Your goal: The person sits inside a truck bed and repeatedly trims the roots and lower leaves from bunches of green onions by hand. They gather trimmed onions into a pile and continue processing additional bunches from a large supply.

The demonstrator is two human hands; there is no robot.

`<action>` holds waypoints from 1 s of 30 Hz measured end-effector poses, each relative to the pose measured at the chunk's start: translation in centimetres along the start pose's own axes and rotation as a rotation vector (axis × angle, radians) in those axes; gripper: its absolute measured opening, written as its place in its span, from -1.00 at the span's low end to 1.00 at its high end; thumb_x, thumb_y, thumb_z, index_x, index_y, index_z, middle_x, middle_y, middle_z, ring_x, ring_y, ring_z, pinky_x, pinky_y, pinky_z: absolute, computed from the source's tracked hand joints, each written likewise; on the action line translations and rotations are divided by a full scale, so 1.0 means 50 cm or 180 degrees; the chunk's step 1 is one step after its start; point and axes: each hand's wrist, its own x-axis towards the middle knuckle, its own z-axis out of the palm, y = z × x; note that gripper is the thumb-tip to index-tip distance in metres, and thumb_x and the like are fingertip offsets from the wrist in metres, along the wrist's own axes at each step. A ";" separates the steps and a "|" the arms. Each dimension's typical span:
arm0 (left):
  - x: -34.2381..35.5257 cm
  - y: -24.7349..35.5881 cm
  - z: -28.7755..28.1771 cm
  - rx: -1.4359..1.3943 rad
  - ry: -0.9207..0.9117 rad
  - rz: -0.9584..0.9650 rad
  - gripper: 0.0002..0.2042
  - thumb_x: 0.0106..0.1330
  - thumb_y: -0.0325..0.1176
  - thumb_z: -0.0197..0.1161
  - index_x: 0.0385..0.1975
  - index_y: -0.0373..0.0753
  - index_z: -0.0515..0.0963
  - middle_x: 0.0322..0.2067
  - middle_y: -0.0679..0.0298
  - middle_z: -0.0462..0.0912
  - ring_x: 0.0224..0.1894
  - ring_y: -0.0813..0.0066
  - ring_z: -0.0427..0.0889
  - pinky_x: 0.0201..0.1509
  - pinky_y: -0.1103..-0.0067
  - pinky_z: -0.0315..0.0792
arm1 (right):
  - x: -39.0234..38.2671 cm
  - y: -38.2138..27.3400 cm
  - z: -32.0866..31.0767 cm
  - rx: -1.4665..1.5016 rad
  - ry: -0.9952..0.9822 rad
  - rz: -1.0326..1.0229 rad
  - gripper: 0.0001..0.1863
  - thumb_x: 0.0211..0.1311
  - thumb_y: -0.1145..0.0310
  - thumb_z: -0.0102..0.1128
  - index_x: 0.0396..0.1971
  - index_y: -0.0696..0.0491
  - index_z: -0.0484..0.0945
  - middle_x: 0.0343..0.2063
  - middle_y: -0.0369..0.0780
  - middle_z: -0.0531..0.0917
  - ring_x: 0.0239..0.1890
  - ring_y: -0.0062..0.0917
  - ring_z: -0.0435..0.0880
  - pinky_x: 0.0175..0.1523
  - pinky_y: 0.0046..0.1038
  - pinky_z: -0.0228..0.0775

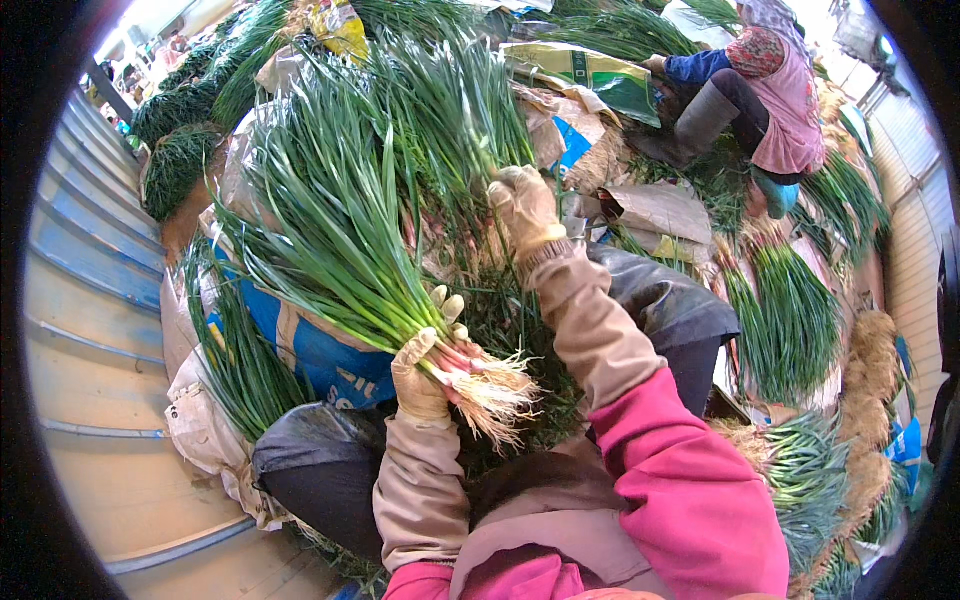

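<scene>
My gloved left hand [420, 375] is closed round a bunch of green leafy stalks [350, 230] with pink-white bases and pale roots [495, 390], the leaves fanning up and left. My gloved right hand [525, 210] reaches forward, fingers curled at the lower part of another clump of greens [460, 110], higher up and to the right of the held bunch. Loose dark leaves [500, 320] lie between my two arms.
A co-worker in a pink vest [785, 110] sits at upper right among bundles and sacks. More bundles lie at right [785, 320] and left [245, 370]. A blue sack [320, 355] lies beside my left knee. Ribbed curved metal [105, 370] edges the left side.
</scene>
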 end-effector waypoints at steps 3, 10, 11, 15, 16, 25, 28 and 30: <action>0.010 0.000 0.003 0.0024 -0.0113 -0.0113 -0.48 0.16 -0.41 0.00 0.17 -0.35 0.15 0.14 -0.01 0.28 -0.19 0.27 0.54 -0.25 0.26 0.48 | -0.052 0.043 0.016 -0.0162 -0.0390 0.0175 -0.72 0.03 0.23 0.14 -0.32 0.11 0.56 -0.37 -0.06 0.59 -0.27 -0.25 0.56 -0.14 -0.33 0.35; -0.006 0.012 -0.035 0.0494 0.0251 0.0126 -0.56 0.14 -0.39 0.07 0.01 -0.51 0.28 -0.40 -0.03 0.51 -0.33 0.11 0.54 -0.19 0.24 0.47 | -0.240 -0.087 -0.004 0.0979 -0.1157 0.0334 -0.88 0.02 0.42 0.21 -0.46 0.13 0.51 -0.59 -0.28 0.50 -0.49 -0.71 0.42 -0.35 -0.58 0.32; -0.004 0.010 -0.039 0.0359 0.0078 0.0059 -0.59 0.12 -0.40 0.08 -0.04 -0.51 0.32 -0.37 -0.02 0.52 -0.33 0.12 0.54 -0.17 0.28 0.47 | -0.266 -0.076 0.001 0.0912 -0.1374 0.0361 -0.83 -0.02 0.39 0.25 -0.41 0.12 0.54 -0.54 -0.15 0.59 -0.46 -0.64 0.54 -0.30 -0.53 0.38; -0.002 0.004 -0.032 0.0593 0.0191 0.0064 -0.66 0.07 -0.38 0.11 -0.16 -0.43 0.39 -0.29 0.00 0.53 -0.31 0.11 0.54 -0.11 0.27 0.44 | -0.321 -0.014 0.035 0.1490 -0.1769 0.0571 -0.80 -0.05 0.42 0.27 -0.36 0.10 0.57 -0.61 -0.20 0.58 -0.48 -0.65 0.52 -0.35 -0.53 0.38; -0.002 0.000 -0.036 0.0492 0.0177 0.0106 -0.66 0.06 -0.38 0.12 -0.16 -0.41 0.39 -0.28 0.00 0.52 -0.30 0.11 0.54 -0.11 0.26 0.43 | -0.324 0.016 0.045 0.1025 -0.1769 0.0361 -0.84 -0.05 0.43 0.25 -0.42 0.12 0.55 -0.62 -0.21 0.56 -0.50 -0.64 0.51 -0.37 -0.51 0.37; -0.008 -0.004 -0.031 0.0256 0.0125 0.0113 -0.67 0.04 -0.41 0.12 -0.17 -0.37 0.39 -0.25 0.07 0.49 -0.22 0.19 0.52 -0.16 0.28 0.46 | -0.196 -0.042 0.049 0.4502 -0.3209 0.2056 -0.56 0.22 0.05 0.02 -0.14 0.14 0.44 -0.42 -0.26 0.55 -0.37 -0.61 0.50 -0.35 -0.60 0.37; -0.011 0.000 -0.046 0.0083 0.0290 0.0077 -0.68 0.04 -0.43 0.11 -0.18 -0.39 0.40 -0.26 0.06 0.50 -0.23 0.17 0.53 -0.14 0.27 0.46 | -0.177 -0.108 0.070 0.4262 -0.1901 0.2364 -0.77 0.25 0.20 0.02 -0.28 0.05 0.47 -0.45 -0.29 0.54 -0.41 -0.56 0.50 -0.41 -0.46 0.41; -0.006 -0.004 -0.047 0.0123 0.0378 0.0139 -0.68 0.03 -0.43 0.11 -0.18 -0.39 0.41 -0.29 0.04 0.51 -0.25 0.14 0.54 -0.17 0.22 0.48 | -0.189 -0.128 0.069 0.4566 -0.0774 0.2464 -0.78 0.24 0.19 0.02 -0.30 0.03 0.47 -0.45 -0.31 0.54 -0.41 -0.51 0.51 -0.43 -0.30 0.43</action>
